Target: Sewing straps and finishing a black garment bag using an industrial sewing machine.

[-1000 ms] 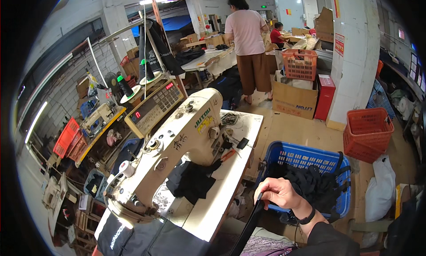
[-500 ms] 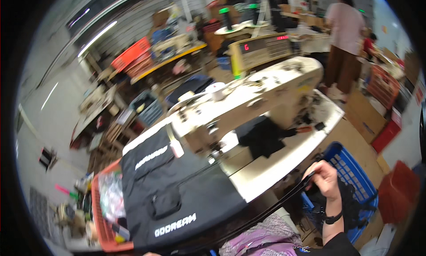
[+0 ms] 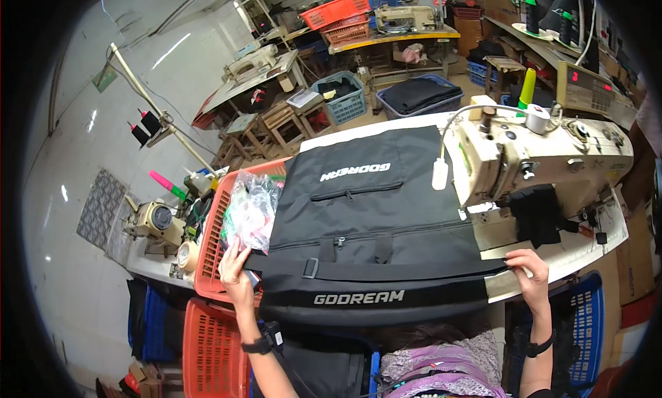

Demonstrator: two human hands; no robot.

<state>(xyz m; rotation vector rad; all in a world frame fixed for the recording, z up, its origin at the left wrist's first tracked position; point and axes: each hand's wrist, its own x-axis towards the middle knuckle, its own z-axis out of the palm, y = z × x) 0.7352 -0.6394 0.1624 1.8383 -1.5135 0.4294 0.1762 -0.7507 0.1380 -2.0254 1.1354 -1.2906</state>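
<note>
A black fabric bag (image 3: 372, 229) with light lettering, a zippered pocket and a zip across it lies flat on the white sewing table. Across its near part runs a black webbing strap (image 3: 414, 269) with a slider buckle (image 3: 312, 268) toward its left end. My right hand (image 3: 531, 272) pinches the strap's right end, beside the table's front edge. At the bag's left edge, my left hand (image 3: 236, 274) is closed on the strap's left end, its fingertips partly hiding the grip. The sewing machine's (image 3: 531, 156) head stands just right of the bag.
An orange basket (image 3: 219, 219) holding a clear plastic bag (image 3: 252, 208) adjoins the table's left side. Black cloth (image 3: 534, 212) lies under the machine arm. Blue baskets stand below, including one (image 3: 586, 322) at right. Other machines, stools (image 3: 279, 125) and baskets fill the background.
The view has swung left. My left hand has come into view at the bag's left edge. The strap, earlier hanging off the front edge in my right hand, now stretches across the bag.
</note>
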